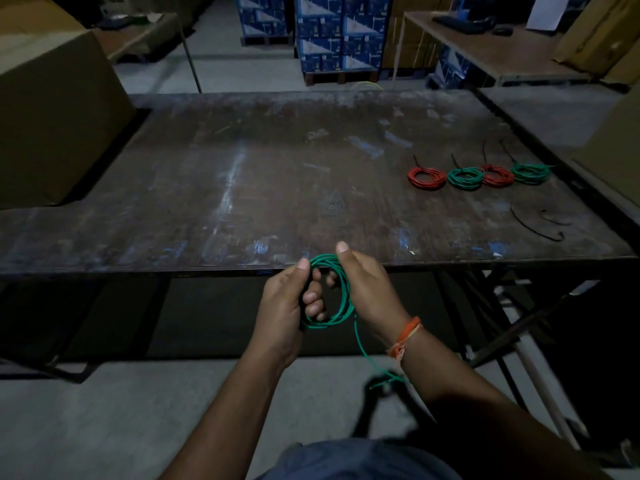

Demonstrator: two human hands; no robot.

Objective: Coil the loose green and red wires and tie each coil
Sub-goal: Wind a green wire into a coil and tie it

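Note:
A green wire coil (341, 299) hangs in the air just in front of the table's near edge, held between both hands. My left hand (289, 306) grips its left side with fingers curled through the loops. My right hand (367, 287) pinches its top right side. A loose green tail (363, 348) drops from the coil past my right wrist toward the floor. Several finished coils lie in a row at the table's right: red (426, 177), green (465, 177), red (497, 174), green (531, 172), each with a black tie.
Two loose black cable ties (535, 226) lie on the dark worn table (242, 188) near its right edge. A large cardboard box (52, 126) stands at the left. Blue stacked cartons (341, 32) and another table (495, 46) are behind.

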